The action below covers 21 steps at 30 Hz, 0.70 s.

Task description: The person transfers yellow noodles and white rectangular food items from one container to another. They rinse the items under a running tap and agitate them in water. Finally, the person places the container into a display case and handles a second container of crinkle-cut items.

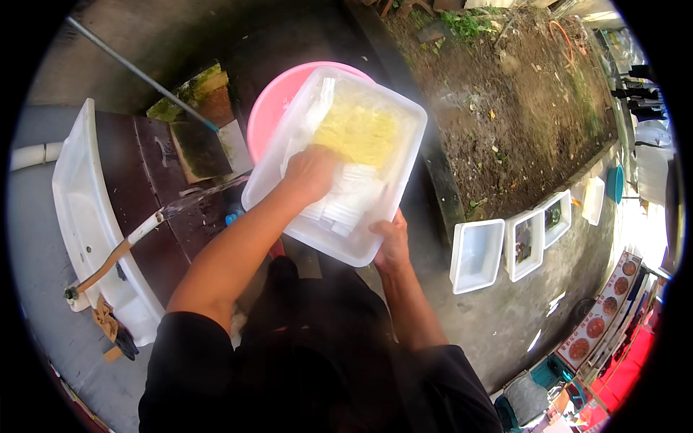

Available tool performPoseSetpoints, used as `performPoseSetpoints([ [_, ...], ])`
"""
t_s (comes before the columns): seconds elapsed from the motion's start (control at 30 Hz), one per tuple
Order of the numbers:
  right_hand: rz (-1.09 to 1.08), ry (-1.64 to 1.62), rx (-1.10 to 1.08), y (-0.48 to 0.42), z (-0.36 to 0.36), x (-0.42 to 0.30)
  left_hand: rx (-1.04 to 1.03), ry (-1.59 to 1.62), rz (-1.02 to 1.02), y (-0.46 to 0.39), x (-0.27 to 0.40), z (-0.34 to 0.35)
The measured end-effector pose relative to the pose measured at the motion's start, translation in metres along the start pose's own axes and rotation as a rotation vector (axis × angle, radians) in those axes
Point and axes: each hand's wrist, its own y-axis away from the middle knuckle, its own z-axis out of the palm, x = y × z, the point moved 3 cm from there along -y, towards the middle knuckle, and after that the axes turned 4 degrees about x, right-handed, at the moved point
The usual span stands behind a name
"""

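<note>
A translucent white plastic tub (398,162) is held tilted in front of me. My right hand (392,241) grips its near right rim, thumb on the inner side. Inside the tub lies a wrinkled yellow cloth (360,130) with white striped parts (349,200) beside it; whether these are one piece I cannot tell. My left hand (309,170) is curled down on the cloth's near left edge, slightly blurred, its fingertips hidden. Under and behind the tub stands a pink basin (265,116), partly covered by it.
At left, water runs from a pipe (143,227) towards the basin, past a white ceramic sink (81,200). A metal pole (143,73) slants above mossy bricks (197,97). White tubs (476,257) line the right side by a bare soil plot (509,119) with a raised curb (436,178).
</note>
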Motion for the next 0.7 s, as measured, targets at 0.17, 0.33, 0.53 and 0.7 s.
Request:
performPoseSetpoints([
  [0.17, -0.045, 0.015, 0.009, -0.002, 0.002, -0.005, -0.040, -0.045, 0.395, 0.024, 0.032, 0.016],
  [0.33, -0.044, 0.009, -0.008, -0.002, -0.001, -0.008, -0.075, -0.107, 0.383, 0.029, 0.034, 0.013],
  [0.53, -0.030, 0.094, 0.034, 0.000, -0.012, -0.012, -0.610, 0.002, 0.338, 0.020, 0.017, -0.003],
  [0.7, -0.012, 0.118, 0.017, 0.010, -0.005, -0.020, 0.202, -0.258, 0.418, -0.063, -0.004, -0.051],
])
